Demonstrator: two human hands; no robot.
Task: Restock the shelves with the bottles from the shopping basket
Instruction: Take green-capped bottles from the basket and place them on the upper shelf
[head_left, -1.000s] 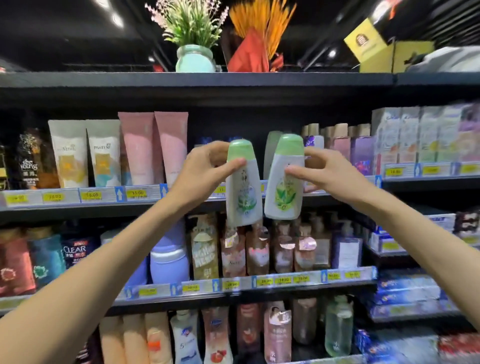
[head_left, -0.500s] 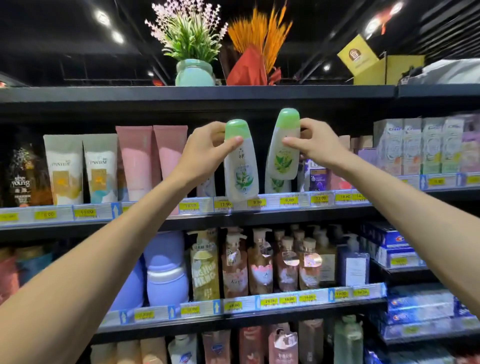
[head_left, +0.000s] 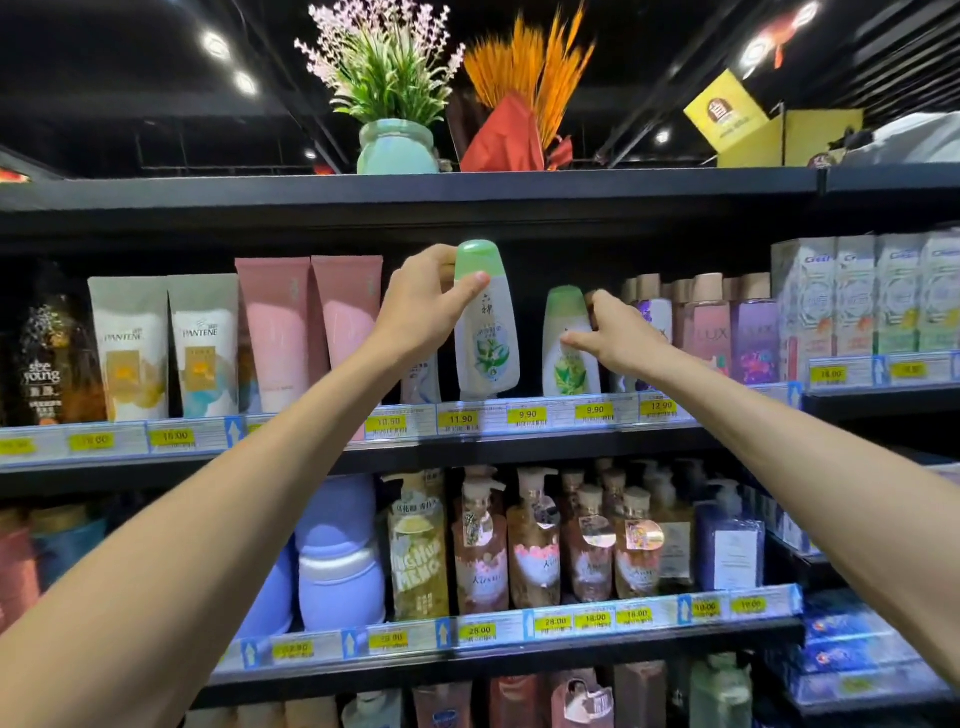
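A shopper's left hand (head_left: 426, 306) keeps its grip clenched on an upright green-capped bottle (head_left: 485, 332) hovering just above the shelf (head_left: 519, 441), the open slot directly below, while the right hand (head_left: 618, 332), fingers loosening, steadies a second green-capped bottle (head_left: 569, 343) already standing beside it.

Just one view here, a wide-angle cam on the person's head, aimed forward and a bit up at the shelf (head_left: 519, 447) rather than down. It sits at arm's reach: both forearms run in from the bottom corners, fingers (head_left: 470, 286) near frame centre. Above the fingers you see the unit's top and ceiling lights; below them, lower rows. Edges bow from the lens.
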